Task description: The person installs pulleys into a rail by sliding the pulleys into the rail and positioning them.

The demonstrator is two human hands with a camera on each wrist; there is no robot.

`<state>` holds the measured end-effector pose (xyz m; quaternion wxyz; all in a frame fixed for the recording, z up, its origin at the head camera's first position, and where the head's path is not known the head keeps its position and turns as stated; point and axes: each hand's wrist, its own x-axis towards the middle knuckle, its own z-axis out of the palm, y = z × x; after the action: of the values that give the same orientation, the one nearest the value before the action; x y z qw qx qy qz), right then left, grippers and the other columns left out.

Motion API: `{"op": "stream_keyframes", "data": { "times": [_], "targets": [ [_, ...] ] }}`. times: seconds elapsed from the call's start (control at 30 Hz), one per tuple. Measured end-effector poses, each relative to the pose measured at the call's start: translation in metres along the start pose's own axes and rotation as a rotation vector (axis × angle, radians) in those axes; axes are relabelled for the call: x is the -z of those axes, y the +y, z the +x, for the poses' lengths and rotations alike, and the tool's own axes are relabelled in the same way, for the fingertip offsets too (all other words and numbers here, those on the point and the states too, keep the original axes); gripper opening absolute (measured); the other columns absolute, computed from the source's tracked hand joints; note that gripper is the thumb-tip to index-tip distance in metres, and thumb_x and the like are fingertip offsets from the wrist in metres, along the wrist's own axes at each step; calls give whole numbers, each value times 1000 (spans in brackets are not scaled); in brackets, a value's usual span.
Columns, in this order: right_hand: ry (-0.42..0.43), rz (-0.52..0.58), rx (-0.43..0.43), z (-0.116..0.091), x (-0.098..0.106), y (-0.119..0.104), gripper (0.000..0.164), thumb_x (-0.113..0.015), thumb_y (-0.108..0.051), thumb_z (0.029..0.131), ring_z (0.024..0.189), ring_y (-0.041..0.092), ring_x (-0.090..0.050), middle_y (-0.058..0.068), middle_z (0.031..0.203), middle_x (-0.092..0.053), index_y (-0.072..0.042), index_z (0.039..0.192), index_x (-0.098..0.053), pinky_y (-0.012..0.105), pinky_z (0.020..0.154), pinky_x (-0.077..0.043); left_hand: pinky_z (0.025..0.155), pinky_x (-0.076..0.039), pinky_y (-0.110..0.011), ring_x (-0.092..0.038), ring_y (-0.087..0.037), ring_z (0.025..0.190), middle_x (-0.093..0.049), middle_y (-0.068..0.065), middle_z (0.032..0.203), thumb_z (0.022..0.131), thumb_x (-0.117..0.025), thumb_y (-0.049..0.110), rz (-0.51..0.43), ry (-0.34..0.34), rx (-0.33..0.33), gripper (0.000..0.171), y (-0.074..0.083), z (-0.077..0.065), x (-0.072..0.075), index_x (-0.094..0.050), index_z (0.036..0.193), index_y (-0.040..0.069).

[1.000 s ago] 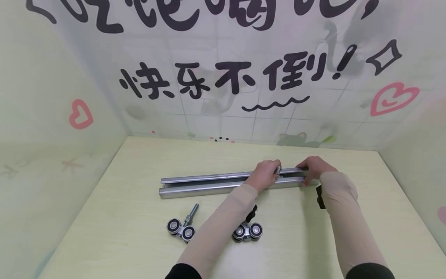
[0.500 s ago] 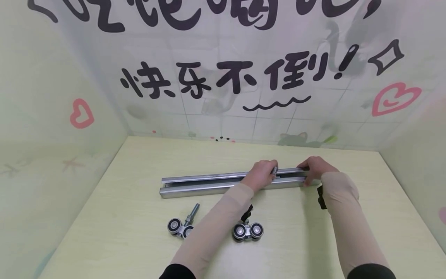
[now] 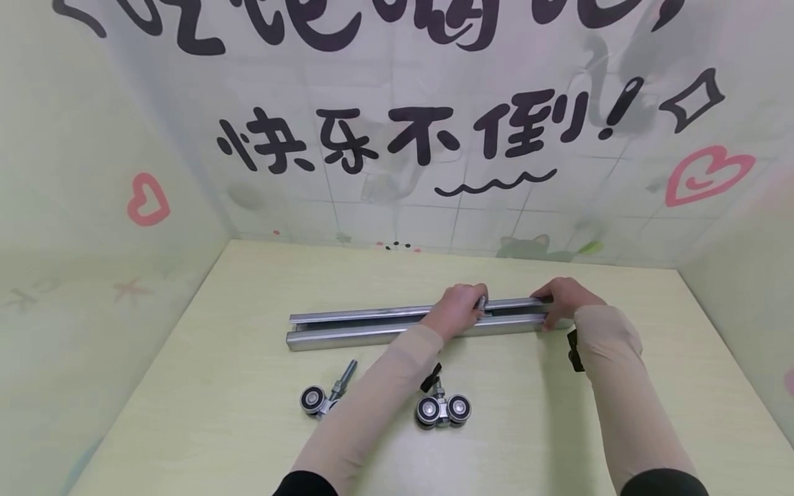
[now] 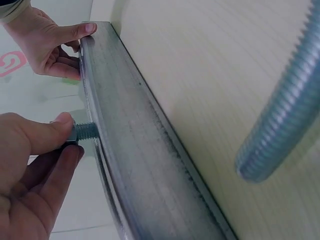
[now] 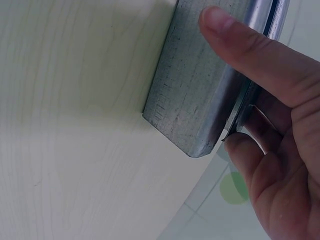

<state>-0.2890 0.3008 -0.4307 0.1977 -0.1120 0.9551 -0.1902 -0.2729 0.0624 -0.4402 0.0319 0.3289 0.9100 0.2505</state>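
Observation:
A metal channel rail (image 3: 347, 337) lies on the table, its long slot facing up. My left hand (image 3: 455, 310) pinches a bolt (image 4: 86, 131) by its nut between thumb and fingers; the threaded shank enters the slot, and its lower end is hidden inside the rail. My right hand (image 3: 569, 300) grips the rail's right end, thumb (image 5: 220, 20) on the near side and fingers at the slot and far side. Nearer me lie two twin-wheel rollers: one roller (image 3: 443, 410) below my left wrist, another roller (image 3: 313, 399) partly hidden by my left forearm.
The light wood-grain table (image 3: 205, 386) is closed in by a printed back wall (image 3: 397, 179) and pale side panels. A roller's upright threaded rod (image 4: 280, 105) looms close in the left wrist view. Black straps sit at both wrists.
My left hand has slid a little to the left along the rail with the bolt, its forearm covering more of the left roller. The right hand keeps its place on the rail's end.

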Motion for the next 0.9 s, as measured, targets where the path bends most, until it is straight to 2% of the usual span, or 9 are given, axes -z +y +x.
{"op": "stream_keyframes", "data": {
  "times": [0.27, 0.43, 0.9],
  "targets": [
    [-8, 13, -17, 1, 0, 3, 71, -82, -14, 46, 97, 32, -50, 25, 113, -60, -1, 112, -59, 55, 91, -40, 70, -52, -23, -56, -15, 78, -66, -7, 87, 77, -64, 7, -21, -28, 16, 15, -4, -7, 10, -56, 91, 6],
    [-10, 16, -15, 2, -1, 3, 71, -82, -13, 46, 98, 32, -50, 26, 114, -59, 0, 112, -59, 55, 91, -40, 69, -52, -25, -55, -15, 77, -66, -7, 87, 77, -64, 7, -10, -46, 43, 15, -8, -12, 14, -56, 90, 7],
    [-5, 19, -21, 0, 0, 1, 70, -81, -12, 47, 97, 32, -50, 26, 113, -59, 0, 113, -59, 55, 91, -40, 72, -52, -25, -57, -16, 79, -66, -9, 90, 77, -63, 6, 7, -92, 61, 17, -17, -23, 25, -57, 93, 6]
  ]
}}
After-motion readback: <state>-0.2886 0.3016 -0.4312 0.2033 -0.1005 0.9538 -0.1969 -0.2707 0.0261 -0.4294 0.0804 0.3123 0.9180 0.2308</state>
